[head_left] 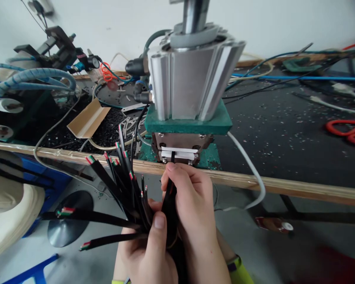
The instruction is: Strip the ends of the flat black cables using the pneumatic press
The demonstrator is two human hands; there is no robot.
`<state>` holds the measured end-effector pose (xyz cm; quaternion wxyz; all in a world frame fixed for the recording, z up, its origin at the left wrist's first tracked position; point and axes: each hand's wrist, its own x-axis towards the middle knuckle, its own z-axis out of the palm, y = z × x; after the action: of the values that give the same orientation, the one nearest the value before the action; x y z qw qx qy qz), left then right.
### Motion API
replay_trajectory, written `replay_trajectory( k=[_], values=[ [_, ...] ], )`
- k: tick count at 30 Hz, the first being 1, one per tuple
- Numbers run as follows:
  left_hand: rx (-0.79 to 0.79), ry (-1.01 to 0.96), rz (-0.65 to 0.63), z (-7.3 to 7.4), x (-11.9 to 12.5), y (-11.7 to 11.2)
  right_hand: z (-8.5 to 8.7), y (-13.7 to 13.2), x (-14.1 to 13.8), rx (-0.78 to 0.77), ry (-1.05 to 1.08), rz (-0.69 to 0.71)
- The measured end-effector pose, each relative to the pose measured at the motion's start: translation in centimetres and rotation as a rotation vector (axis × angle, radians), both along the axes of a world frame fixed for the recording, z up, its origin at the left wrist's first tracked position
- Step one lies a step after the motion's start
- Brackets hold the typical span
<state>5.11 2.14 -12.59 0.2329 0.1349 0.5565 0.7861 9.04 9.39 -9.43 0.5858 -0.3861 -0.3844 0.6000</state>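
Note:
My left hand (149, 248) is closed around a bundle of black cables (115, 189). Their cut ends fan out to the left and show red, green and white wire tips. A single black cable (170, 182) is pinched between the thumb and fingers of my right hand (189, 193). Its tip reaches into the white-edged slot (179, 153) at the front of a pneumatic press (191, 83). The press has a silver cylinder above a green plate (189, 123). How far the tip goes into the slot is hidden.
A wooden bench edge (284, 187) runs across in front of me. Red-handled scissors (347, 130) lie at the right. A folded cardboard piece (88, 118), black scraps and a second machine (44, 59) with blue hoses are at the left. A grey cable (250, 161) hangs over the edge.

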Motion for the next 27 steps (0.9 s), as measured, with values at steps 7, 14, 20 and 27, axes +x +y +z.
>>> replay_trajectory(
  k=[7,14,20,27],
  values=[
    [0.022,0.05,-0.011,-0.2,-0.1,0.1,0.4,-0.1,-0.2,-0.043,-0.022,-0.032],
    [0.037,0.038,-0.006,-0.1,-0.3,0.1,0.0,-0.2,-0.2,-0.028,0.027,-0.014],
    [0.095,0.027,-0.033,-0.8,-0.5,-0.3,-1.0,-0.3,0.0,0.064,0.057,0.027],
    [0.127,-0.08,-0.025,-1.3,-1.0,-0.8,-1.4,-0.2,0.6,0.289,-0.174,0.073]
  ],
)
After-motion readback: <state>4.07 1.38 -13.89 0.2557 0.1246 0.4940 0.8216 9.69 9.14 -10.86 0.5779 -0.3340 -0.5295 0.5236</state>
